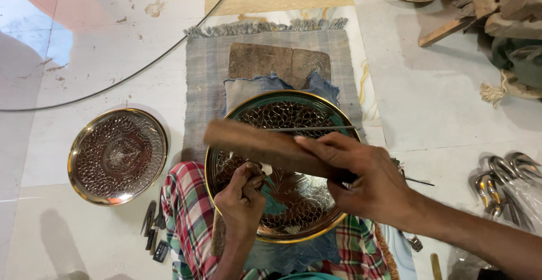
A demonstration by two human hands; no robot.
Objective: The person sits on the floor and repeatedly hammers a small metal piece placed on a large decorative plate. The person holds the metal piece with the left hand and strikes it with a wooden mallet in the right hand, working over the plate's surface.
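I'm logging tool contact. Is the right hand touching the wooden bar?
Touching. The head view shows the right hand with fingers wrapped over the wooden bar, gripping it above the engraved plate.

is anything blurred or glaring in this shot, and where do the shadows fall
Head view: the wooden block in the right hand is smeared by motion blur, while the left hand, gripping a small tool, and the engraved plate stay sharp; a bright glare patch washes out the floor tiles at upper left; soft shadows fall lower left of the smaller plate.
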